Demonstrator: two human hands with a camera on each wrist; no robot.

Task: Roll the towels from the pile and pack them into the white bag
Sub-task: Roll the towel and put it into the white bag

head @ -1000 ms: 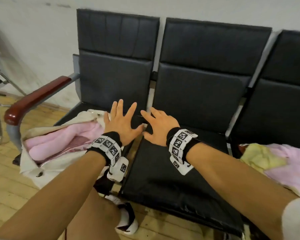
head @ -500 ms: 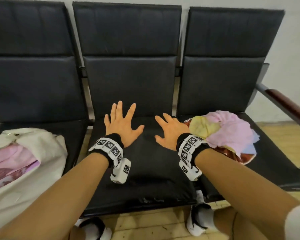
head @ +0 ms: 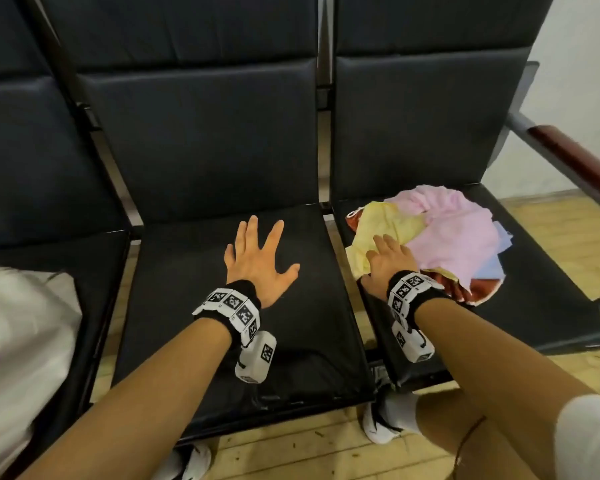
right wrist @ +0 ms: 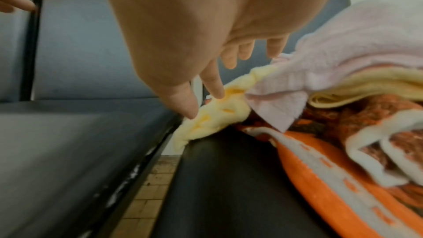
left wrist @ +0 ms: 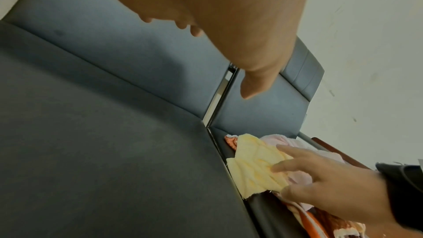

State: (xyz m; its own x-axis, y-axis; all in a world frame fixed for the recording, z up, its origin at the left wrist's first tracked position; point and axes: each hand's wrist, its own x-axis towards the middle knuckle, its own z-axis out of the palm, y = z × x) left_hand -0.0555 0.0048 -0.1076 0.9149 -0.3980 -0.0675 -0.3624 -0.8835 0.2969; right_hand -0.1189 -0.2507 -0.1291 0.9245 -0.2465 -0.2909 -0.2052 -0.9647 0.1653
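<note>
Pink towel (head: 454, 237) atop yellow towel (head: 385, 226), prob. under R hand (head: 388, 261).

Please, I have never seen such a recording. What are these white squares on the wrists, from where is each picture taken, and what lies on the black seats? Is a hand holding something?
No machine here: a person works with bare hands. The wrist bands with black-and-white squares carry small cameras. One picture comes from a head camera looking down; the other two look along each hand from the wrists.

The left hand is spread open over the middle seat, holding nothing. The right hand reaches onto the towel pile on the right seat; its fingertips touch the yellow towel, but no firm grip shows yet. Pink and orange towels lie there too. The white bag sits on the left seat.
</note>
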